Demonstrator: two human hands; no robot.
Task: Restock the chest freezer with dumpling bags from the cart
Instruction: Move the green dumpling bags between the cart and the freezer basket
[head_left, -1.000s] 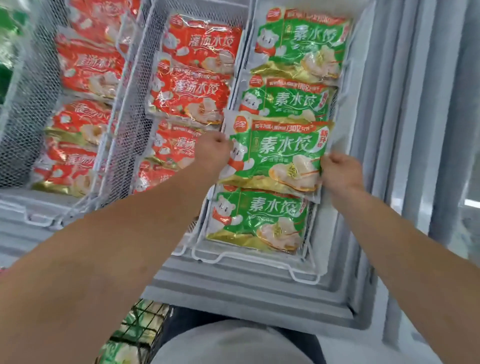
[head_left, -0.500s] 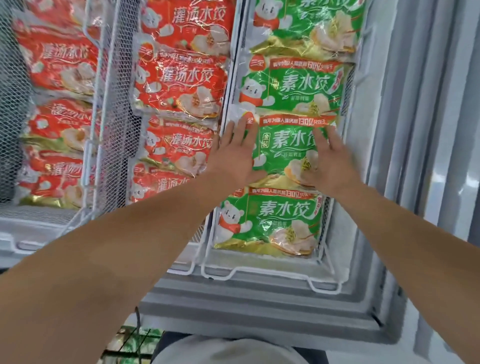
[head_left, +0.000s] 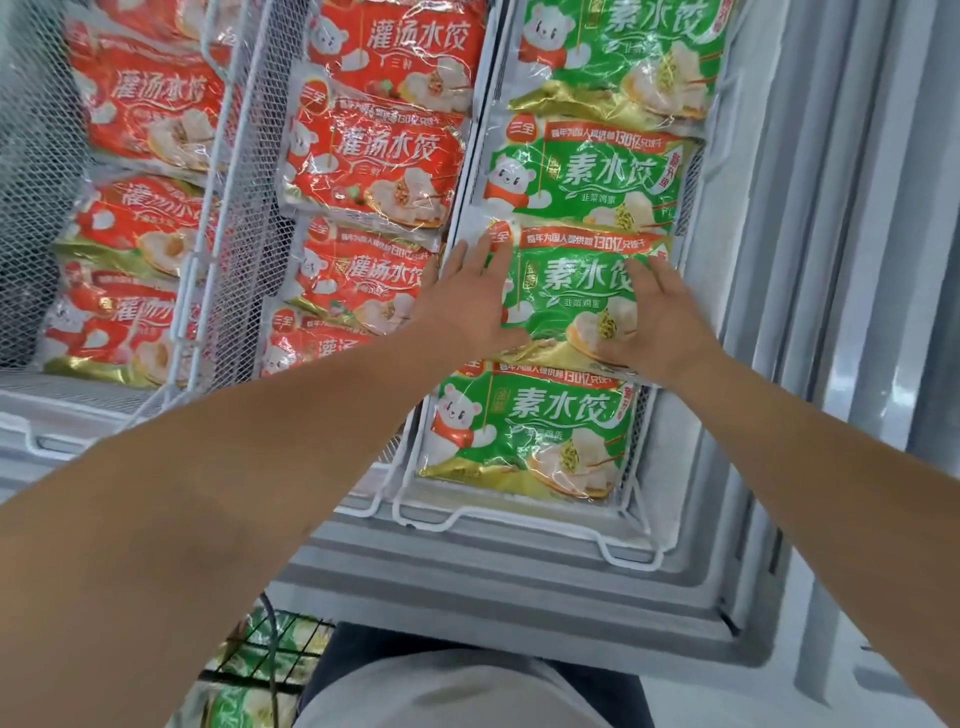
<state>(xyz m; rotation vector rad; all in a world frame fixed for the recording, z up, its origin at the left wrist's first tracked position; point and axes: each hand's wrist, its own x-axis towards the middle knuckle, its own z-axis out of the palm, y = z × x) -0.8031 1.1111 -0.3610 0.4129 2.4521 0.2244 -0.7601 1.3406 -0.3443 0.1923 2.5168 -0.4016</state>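
At the bottom edge of the view, just beside the person's grey-clad torso, the black wire cart (head_left: 270, 654) holds green bags, only partly visible. Above it runs the grey stepped rim of the chest freezer (head_left: 493, 582). Inside the freezer, the right-hand white wire basket (head_left: 524, 519) holds a column of green dumpling bags, overlapping like shingles. The nearest green bag (head_left: 524, 431) lies at the front end of this basket. The next bag up, the pressed green dumpling bag (head_left: 566, 296), overlaps the top edge of the nearest one. Both hands lie flat on this bag with fingers extended and slightly spread, gripping nothing. The left hand (head_left: 462, 306) covers the bag's left portion, fingertips reaching its upper left corner. The right hand (head_left: 660, 322) covers the bag's right portion, palm over the lower right corner. Beyond the hands, a further green bag (head_left: 587, 176) is partly covered by the pressed bag, and another green bag (head_left: 618, 57) lies at the top of the view. The middle basket, left of the green column, holds red dumpling bags (head_left: 374, 161) stacked the same way. The far left mesh basket (head_left: 31, 171) holds more red bags (head_left: 140, 114).
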